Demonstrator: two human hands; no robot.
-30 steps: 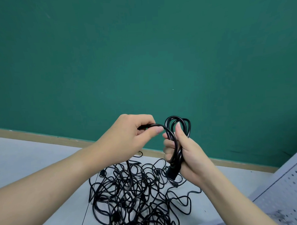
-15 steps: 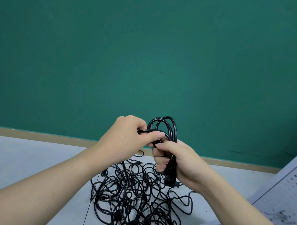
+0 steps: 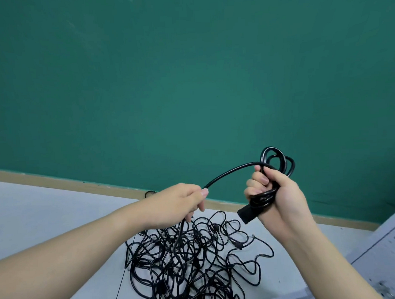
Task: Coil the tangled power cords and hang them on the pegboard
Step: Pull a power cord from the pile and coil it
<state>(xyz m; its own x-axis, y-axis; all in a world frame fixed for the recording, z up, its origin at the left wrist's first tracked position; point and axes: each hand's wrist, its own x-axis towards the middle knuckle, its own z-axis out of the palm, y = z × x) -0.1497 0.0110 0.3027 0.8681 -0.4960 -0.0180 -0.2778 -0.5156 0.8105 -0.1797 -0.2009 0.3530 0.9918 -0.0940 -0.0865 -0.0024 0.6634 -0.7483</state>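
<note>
My right hand (image 3: pixel 275 197) grips a small coil of thick black power cord (image 3: pixel 275 162), whose loops stick up above the fist and whose black plug (image 3: pixel 248 213) juts out below it. From the coil the same cord arcs left and down to my left hand (image 3: pixel 178 204), which holds it in curled fingers. Below that hand the cord drops into a tangled pile of black cords (image 3: pixel 191 261) on the white table (image 3: pixel 48 212). A grey pegboard (image 3: pixel 388 256) lies at the lower right.
A green wall (image 3: pixel 189 82) with a tan baseboard strip (image 3: pixel 81 183) runs behind the table. A seam in the tabletop runs under the left side of the pile. Bare table surface lies left of the cords.
My hands have pulled apart: the left hand slid down and left along the cord, the right hand moved right with the coil. A length of cord now spans between them.
</note>
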